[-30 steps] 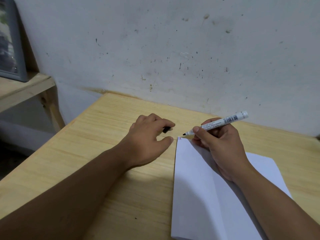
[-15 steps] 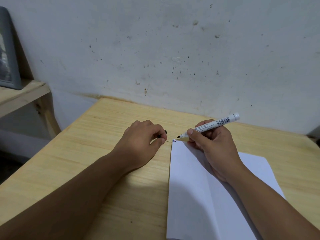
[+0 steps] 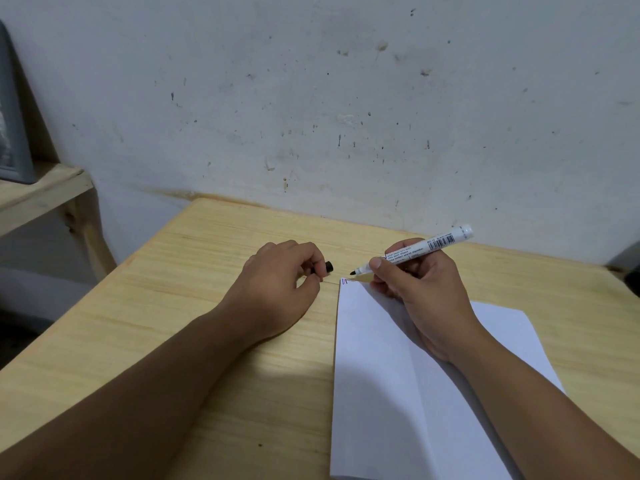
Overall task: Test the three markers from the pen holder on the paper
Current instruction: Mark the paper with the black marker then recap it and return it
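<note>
A white sheet of paper (image 3: 391, 368) with a fold down its middle lies on the wooden table (image 3: 214, 306). Short red and blue strokes (image 3: 343, 280) mark its far left corner. My right hand (image 3: 419, 292) rests on the paper and holds a white marker (image 3: 419, 250) with a black tip, uncapped; the tip hovers just above that corner. My left hand (image 3: 277, 289) rests on the table left of the paper, fingers curled around the black cap (image 3: 325, 266). The pen holder is out of view.
A stained white wall (image 3: 346, 98) runs along the far edge of the table. At the left stands a wooden shelf (image 3: 41, 192) with a grey framed object (image 3: 14, 133). A dark object (image 3: 632, 268) shows at the right edge.
The marker tip has lifted slightly off the paper's corner. My left hand's fingers have curled tighter around the cap. The view shifted a little.
</note>
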